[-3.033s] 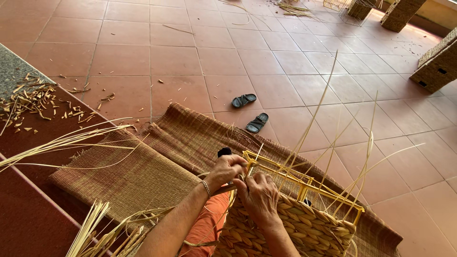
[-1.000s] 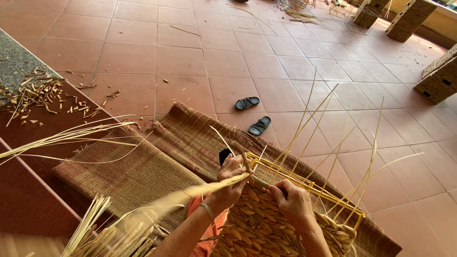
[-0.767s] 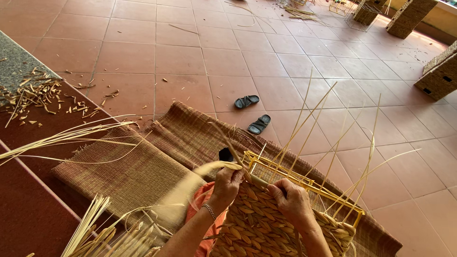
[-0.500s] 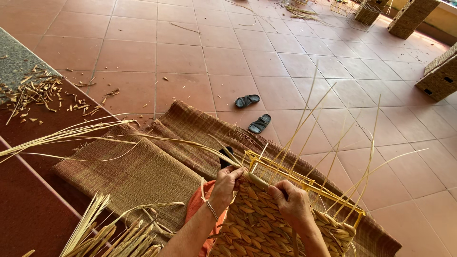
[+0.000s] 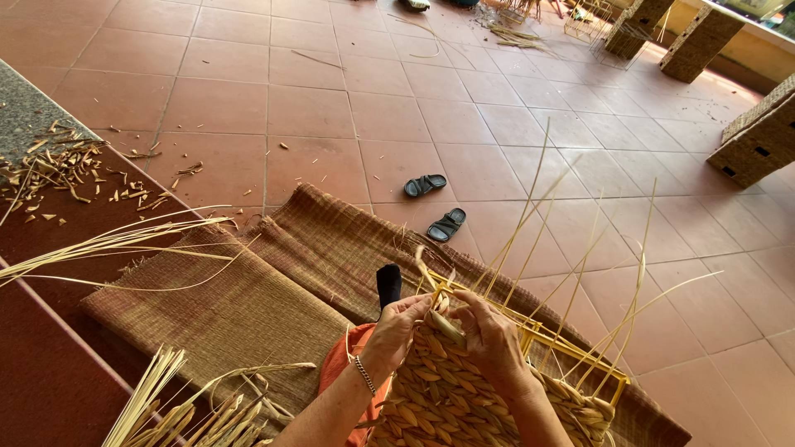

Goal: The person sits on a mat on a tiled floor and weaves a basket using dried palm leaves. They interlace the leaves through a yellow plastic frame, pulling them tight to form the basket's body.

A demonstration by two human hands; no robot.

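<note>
A half-woven straw basket (image 5: 451,397) on a yellow wire frame (image 5: 546,339) rests in front of me on a brown woven mat (image 5: 248,306). My left hand (image 5: 396,331), with a bead bracelet at the wrist, pinches a straw strand at the basket's upper edge. My right hand (image 5: 494,339) grips the weave beside it, the fingers of both hands almost touching at the rim. Loose straw ends (image 5: 571,248) stick up from the frame to the right. A small black object (image 5: 388,284) stands just behind my left hand.
Straw bundles lie at the left (image 5: 108,244) and lower left (image 5: 182,410). Straw scraps (image 5: 58,170) litter the floor's left edge. A pair of dark sandals (image 5: 436,204) sits on the red tiles beyond the mat. Woven boxes (image 5: 758,141) stand at the far right.
My left hand pulled a long straw strand out to the left, then brought it back in to the basket rim. My right hand shifted left along the rim toward it.
</note>
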